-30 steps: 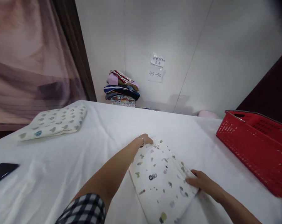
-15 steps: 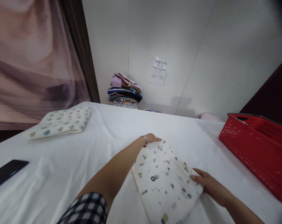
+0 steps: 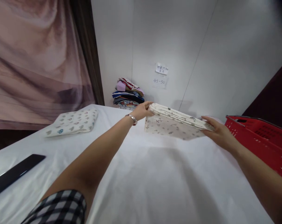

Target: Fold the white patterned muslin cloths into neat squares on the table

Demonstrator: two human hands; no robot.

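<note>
A folded white cloth [image 3: 173, 123] with small printed motifs is held up above the table, its stacked layers showing along the top edge. My left hand [image 3: 144, 111], with a bracelet at the wrist, pinches the cloth's left corner. At the opposite corner my right hand [image 3: 215, 132] grips the cloth between thumb and fingers. A second folded white cloth [image 3: 73, 122] with printed shapes lies on the left part of the table, apart from both hands.
The table [image 3: 141, 186] wears a white sheet. A red basket [image 3: 259, 140] stands on the right, and a dark flat object [image 3: 17, 172] lies at the left. Stacked folded fabrics [image 3: 128, 93] sit by the wall, near paper notes [image 3: 160, 74]. A pinkish curtain [image 3: 33, 62] hangs at left.
Both hands have lifted the printed cloth off the table and moved it forward. It was lying slanted on the sheet; now it hangs with its layered edge up. The view has shifted slightly.
</note>
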